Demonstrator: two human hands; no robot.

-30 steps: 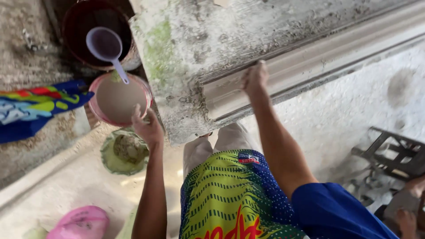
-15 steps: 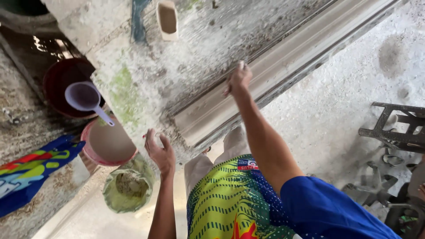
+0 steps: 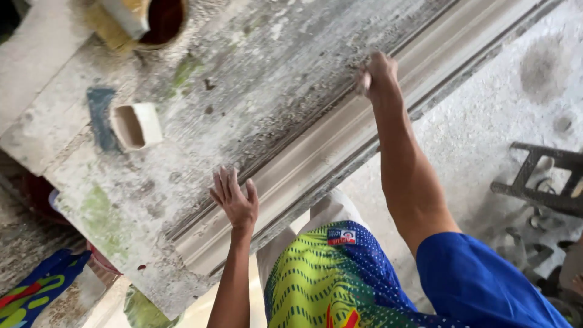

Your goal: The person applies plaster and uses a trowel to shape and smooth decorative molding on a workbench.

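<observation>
A squarish cream cup [image 3: 136, 126] lies tipped, its inside showing nothing, on the workbench [image 3: 255, 79].

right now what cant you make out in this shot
- Head view: what the right hand grips on the moulding; the closed fingers hide it.
- Whether the left hand touches the moulding or hovers above it.
- The dark round container, cut off by the top edge.
- The dark frame at right, cut off by the edge.

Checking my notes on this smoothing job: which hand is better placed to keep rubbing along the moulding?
Probably the right hand: it is closed on a small pale pad, pressed on the moulding. The left hand is open and empty.
</observation>
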